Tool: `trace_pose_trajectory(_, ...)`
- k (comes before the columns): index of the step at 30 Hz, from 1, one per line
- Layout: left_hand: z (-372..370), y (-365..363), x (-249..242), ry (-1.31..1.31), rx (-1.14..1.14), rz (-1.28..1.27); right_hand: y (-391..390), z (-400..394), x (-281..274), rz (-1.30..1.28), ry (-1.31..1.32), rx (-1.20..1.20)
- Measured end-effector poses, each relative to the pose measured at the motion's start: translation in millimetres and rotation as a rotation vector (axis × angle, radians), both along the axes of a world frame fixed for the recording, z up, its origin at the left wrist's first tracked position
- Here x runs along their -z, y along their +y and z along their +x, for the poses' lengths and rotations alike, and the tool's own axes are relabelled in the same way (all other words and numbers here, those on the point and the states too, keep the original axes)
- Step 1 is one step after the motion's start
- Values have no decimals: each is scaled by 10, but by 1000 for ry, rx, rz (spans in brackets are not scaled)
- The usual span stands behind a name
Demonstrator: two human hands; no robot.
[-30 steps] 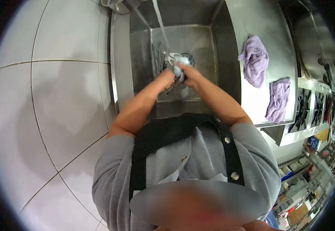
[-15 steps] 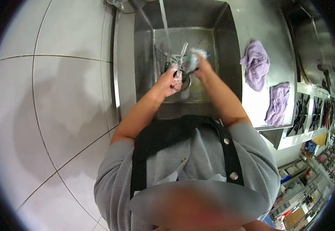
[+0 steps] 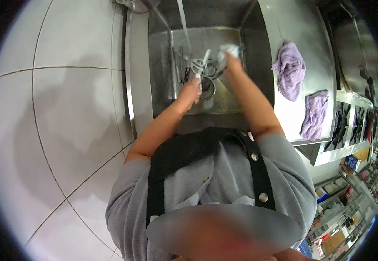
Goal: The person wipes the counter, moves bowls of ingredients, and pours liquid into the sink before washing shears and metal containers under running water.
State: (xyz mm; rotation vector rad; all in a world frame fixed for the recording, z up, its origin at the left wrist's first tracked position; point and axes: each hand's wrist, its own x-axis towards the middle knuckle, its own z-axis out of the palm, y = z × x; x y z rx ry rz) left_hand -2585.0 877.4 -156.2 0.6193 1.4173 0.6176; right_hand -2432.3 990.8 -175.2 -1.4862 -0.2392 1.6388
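Observation:
My left hand (image 3: 192, 90) is closed around a slim pale utensil (image 3: 206, 57), whose upper end sticks up past the fingers over the sink (image 3: 230, 98). Its exact kind is not clear. To the right, my right hand (image 3: 233, 63) grips a whitish, foamy scrubbing cloth or sponge (image 3: 228, 50), slightly blurred and apart from the utensil. Several metal utensils (image 3: 181, 65) lie on the sink floor left of my hands. Beneath and beside my left hand shows a round metal rim (image 3: 213, 92), partly hidden.
A stream of water (image 3: 183, 24) falls into the sink's left side. A metal container (image 3: 137, 5) stands at the upper left corner. Two purple cloths (image 3: 290, 71) (image 3: 314, 116) lie on the steel counter (image 3: 286, 124) at right. Beyond it is a stove (image 3: 345, 126).
My right hand has moved a little up and right with the scrubbing cloth or sponge, away from the utensil. My left hand has shifted slightly left and still holds the utensil.

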Motion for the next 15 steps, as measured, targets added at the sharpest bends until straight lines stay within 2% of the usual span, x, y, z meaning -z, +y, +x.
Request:
trace_pose_trajectory(2,25,91,54,12,-34,-5,-400,-329,192,98,34,-234)
trace_pose_trajectory(6,70,15,-76,19,-44,-29,-104,-329,228,-66,-105,-359)
trace_pose_trajectory(9,30,-8,-80,-9,-4,-53,309,-272,323,110,-87,-100)
trace_pose_trajectory(10,21,-30,-89,-146,-35,-109,426,-182,322,132,-40,-24)
trace_pose_trajectory(11,-1,-35,-106,-283,-65,-160,522,-58,318,-20,61,-6)
trace_pose_trajectory(12,-24,-33,-118,-419,-94,-211,558,5,492,27,233,-9)
trace_pose_trajectory(15,-41,160,14,-734,-353,-241,107,-122,220,3,387,-140)
